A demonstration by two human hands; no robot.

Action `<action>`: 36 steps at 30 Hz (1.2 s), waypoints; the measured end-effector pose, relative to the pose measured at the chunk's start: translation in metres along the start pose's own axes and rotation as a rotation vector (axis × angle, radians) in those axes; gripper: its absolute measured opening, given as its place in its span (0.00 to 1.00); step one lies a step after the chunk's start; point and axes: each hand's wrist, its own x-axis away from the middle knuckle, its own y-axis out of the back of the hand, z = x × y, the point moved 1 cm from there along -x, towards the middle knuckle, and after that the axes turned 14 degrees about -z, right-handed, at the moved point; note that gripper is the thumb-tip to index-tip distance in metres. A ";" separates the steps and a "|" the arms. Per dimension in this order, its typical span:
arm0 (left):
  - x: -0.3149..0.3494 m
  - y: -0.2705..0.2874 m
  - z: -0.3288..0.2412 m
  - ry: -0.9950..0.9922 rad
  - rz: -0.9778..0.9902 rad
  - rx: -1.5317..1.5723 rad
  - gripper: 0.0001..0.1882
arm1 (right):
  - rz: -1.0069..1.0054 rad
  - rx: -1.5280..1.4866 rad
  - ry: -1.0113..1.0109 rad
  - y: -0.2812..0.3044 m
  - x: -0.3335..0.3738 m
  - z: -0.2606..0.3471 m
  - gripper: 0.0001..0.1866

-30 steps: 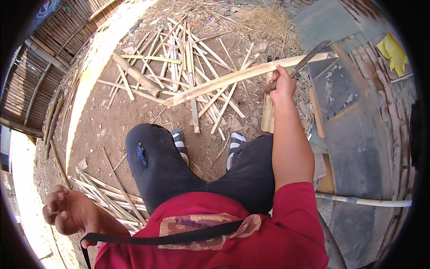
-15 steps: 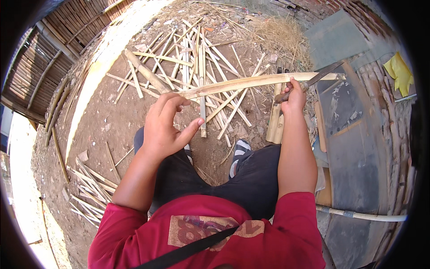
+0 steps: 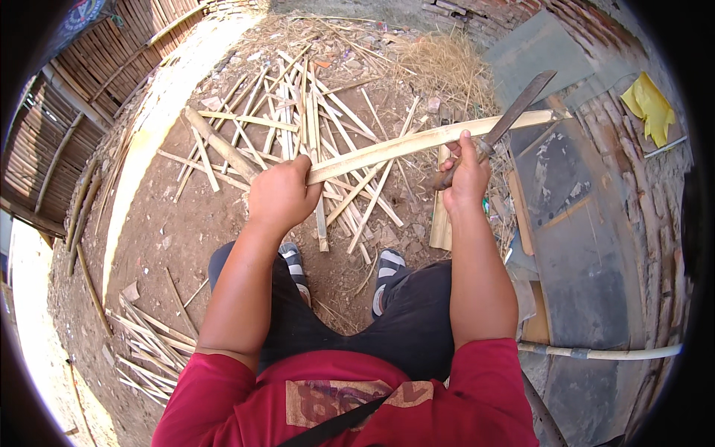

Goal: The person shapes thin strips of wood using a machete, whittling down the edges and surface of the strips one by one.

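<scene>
A long split bamboo strip [image 3: 402,147] spans from my left hand to the upper right, its pale inner face up. My left hand [image 3: 281,192] is closed around the strip's left end. In my right hand [image 3: 468,173] is the wooden handle of a machete [image 3: 519,106], its dark blade pointing up and to the right across the strip. The right thumb also rests against the strip's edge. Behind my left hand a round bamboo pole [image 3: 217,141] slants over the ground.
Many bamboo strips [image 3: 307,112] lie heaped ahead on the dirt, and another pile of strips [image 3: 153,339] is at lower left. Dark flat sheets [image 3: 573,246] lie at right with a pale pole [image 3: 618,353] across them. Dry straw [image 3: 447,71] and a yellow cloth-like piece [image 3: 649,110] are farther off.
My left hand, open above the strip's end before, has closed on it. The machete blade has swung more upright in my right hand. The whole view has shifted slightly.
</scene>
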 end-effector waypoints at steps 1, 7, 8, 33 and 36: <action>-0.001 0.003 0.002 0.015 -0.016 0.002 0.12 | -0.032 0.073 0.037 -0.002 0.004 0.003 0.12; 0.005 0.002 0.031 0.155 -0.097 0.083 0.13 | 0.192 0.537 0.412 0.000 0.004 0.001 0.11; 0.009 -0.003 0.032 0.201 -0.079 0.116 0.14 | 0.278 0.641 0.542 -0.001 0.006 0.001 0.11; 0.010 -0.011 0.022 0.195 -0.047 0.074 0.14 | 0.668 1.273 0.777 -0.018 0.020 -0.011 0.18; 0.011 -0.018 0.027 0.228 -0.029 0.076 0.14 | 0.647 1.233 0.928 -0.022 0.038 -0.021 0.18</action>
